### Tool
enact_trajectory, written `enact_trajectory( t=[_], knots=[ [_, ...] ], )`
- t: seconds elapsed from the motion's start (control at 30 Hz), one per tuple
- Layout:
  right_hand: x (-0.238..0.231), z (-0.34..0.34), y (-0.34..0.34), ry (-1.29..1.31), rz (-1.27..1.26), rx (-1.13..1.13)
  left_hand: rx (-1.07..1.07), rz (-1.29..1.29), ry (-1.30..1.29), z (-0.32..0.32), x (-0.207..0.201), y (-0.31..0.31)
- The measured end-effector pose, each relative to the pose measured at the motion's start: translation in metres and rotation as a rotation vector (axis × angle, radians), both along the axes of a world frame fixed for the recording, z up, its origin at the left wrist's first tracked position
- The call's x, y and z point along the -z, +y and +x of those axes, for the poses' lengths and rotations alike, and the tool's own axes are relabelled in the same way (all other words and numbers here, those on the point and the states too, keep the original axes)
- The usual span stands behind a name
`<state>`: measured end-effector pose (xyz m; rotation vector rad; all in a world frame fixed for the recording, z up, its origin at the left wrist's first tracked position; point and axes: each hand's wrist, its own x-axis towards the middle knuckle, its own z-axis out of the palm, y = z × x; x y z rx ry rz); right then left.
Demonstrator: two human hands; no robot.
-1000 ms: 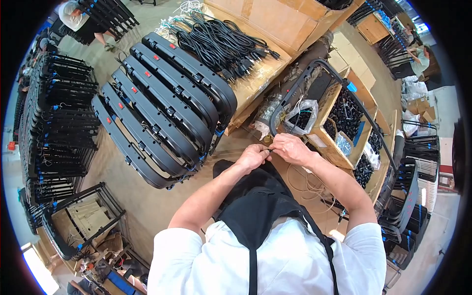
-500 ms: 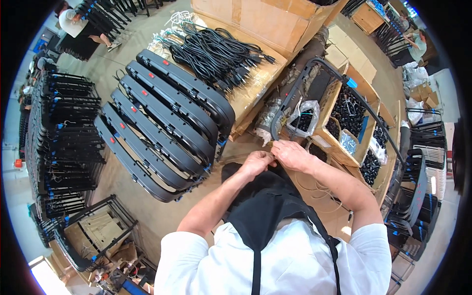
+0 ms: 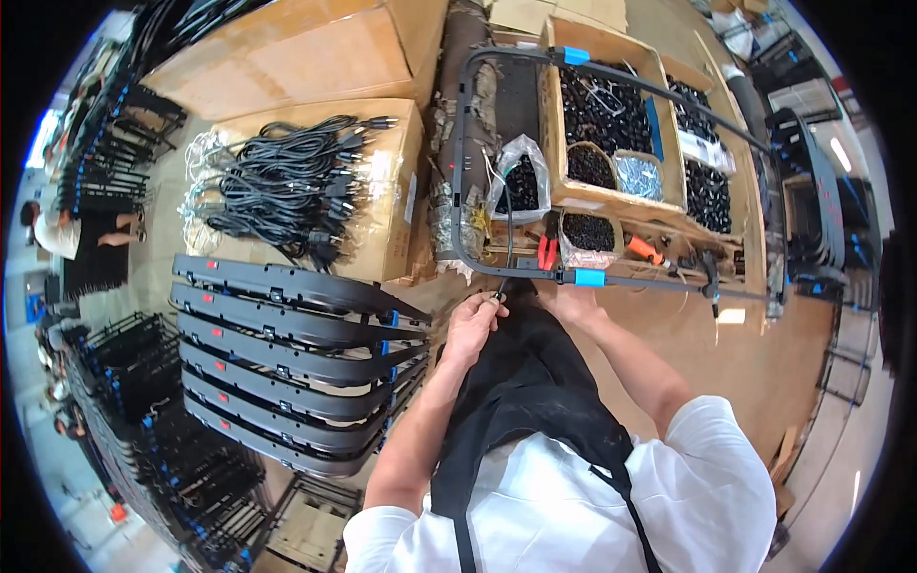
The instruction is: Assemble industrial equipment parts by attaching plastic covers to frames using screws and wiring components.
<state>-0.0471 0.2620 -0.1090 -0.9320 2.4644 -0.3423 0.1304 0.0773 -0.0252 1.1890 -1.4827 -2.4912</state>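
A black tubular frame (image 3: 462, 172) with blue clips lies across the workbench in front of me. From its near bar a thin black cable (image 3: 509, 222) runs down, and my left hand (image 3: 471, 325) pinches its lower end just below the bar. My right hand (image 3: 570, 304) is beneath the near bar, close to a blue clip (image 3: 589, 277); its fingers are partly hidden there, so their grip does not show. Red-handled pliers (image 3: 547, 250) lie inside the frame, beside a small bin of black parts (image 3: 588, 232).
A wooden compartment box (image 3: 676, 143) holds small black parts. A clear bag (image 3: 543, 172) sits beside it. An orange-handled tool (image 3: 646, 250) lies nearby. To the left are coiled black power cords (image 3: 287, 181) on a carton, and several stacked black frames (image 3: 287, 368). Another person (image 3: 59, 234) is far left.
My view has turned right, so the bench frame now stands squarely ahead. My hands, together before, are now apart, the left on the cable and the right at the near bar.
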Motion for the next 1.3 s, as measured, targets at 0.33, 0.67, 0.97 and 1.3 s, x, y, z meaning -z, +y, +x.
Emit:
enact_trajectory(
  t=[0.33,0.67,0.97,1.3],
  knots=[
    [0.113,-0.049,-0.067,0.238,0.102,0.597,-0.010,0.198,0.060,-0.022,0.009,0.010],
    [-0.056,0.060,-0.028,-0.636,-0.006,0.646,-0.107,0.200,0.101,0.003,0.027,-0.002],
    [-0.100,0.127,0.012,-0.364,-0.206,0.379,-0.057,0.094,0.094,-0.014,0.008,0.023],
    [-0.126,0.120,0.000,-0.429,-0.171,0.289,-0.007,-0.185,0.051,-0.015,0.015,0.029]
  ],
)
